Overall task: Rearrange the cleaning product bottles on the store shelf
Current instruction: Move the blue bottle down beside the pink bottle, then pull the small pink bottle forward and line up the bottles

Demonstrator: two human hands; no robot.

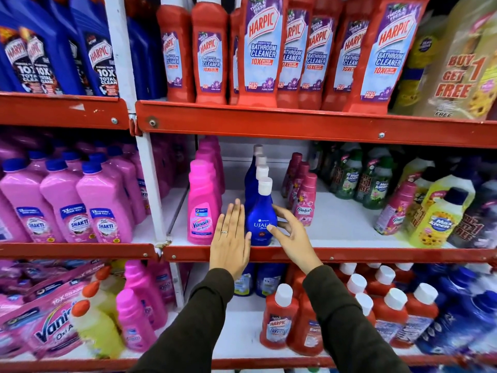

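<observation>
A row of blue Ujala bottles with white caps runs front to back on the middle shelf; the front one [260,215] stands upright at the shelf's edge. My left hand [231,238] is flat with fingers together, its edge against the bottle's left side. My right hand [291,234] has spread fingers touching the bottle's right side and label, without a closed grip. A pink Vanish bottle [201,203] stands just left of my left hand. Pink Comfort bottles [305,201] stand just right of the blue row.
The red edge of the middle shelf [349,255] runs under my hands. Red Harpic bathroom cleaner bottles [261,49] fill the shelf above. Yellow and green Max Kleen bottles [441,216] sit to the right, pink Shakti bottles [67,205] to the left, red Harpic bottles [279,319] below.
</observation>
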